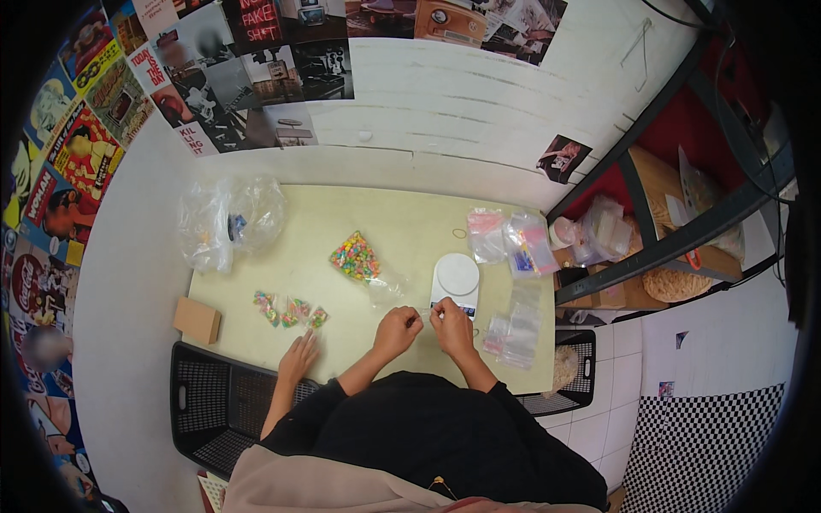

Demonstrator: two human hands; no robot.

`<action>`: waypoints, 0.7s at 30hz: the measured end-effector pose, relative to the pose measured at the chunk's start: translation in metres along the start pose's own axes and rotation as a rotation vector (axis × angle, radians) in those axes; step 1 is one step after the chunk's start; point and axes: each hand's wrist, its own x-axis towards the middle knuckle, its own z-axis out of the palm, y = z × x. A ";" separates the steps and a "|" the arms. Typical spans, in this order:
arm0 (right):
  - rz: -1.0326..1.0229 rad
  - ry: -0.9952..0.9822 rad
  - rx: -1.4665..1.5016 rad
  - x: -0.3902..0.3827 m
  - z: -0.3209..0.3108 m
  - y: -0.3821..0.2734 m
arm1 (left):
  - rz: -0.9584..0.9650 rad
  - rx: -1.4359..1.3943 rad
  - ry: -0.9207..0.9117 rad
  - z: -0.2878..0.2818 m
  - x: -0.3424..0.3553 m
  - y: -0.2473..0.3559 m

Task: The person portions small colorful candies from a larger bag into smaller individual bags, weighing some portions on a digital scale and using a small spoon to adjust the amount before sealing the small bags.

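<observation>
My left hand point(396, 331) and my right hand point(451, 327) are pinched on a small clear plastic bag point(424, 313), beside the white digital scale point(456, 278). Beyond my left hand lies a larger bag of multicoloured small pieces point(354, 256), its clear end spread toward me. To the left, three small packets of similar coloured pieces point(296, 311) lie in a row, with another person's hand point(298, 357) just below them, fingers extended on the tabletop.
The pale table point(256, 338) also holds a big clear bag point(207, 222), a cardboard box point(197, 321), bag stacks point(530, 244) and flat empty bags point(511, 340). Black crates point(192, 398) flank it. A metal shelf point(637, 286) with packages stands right; a wall point(445, 103) closes the back.
</observation>
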 end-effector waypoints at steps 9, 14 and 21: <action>0.035 -0.157 0.547 0.007 -0.005 0.013 | 0.314 0.143 0.083 -0.014 0.003 0.020; 0.080 -0.211 0.368 0.009 -0.018 -0.014 | 0.259 0.105 0.000 -0.006 0.003 -0.005; 0.077 -0.187 0.152 0.007 -0.036 -0.046 | 0.200 0.038 -0.032 -0.012 0.002 -0.011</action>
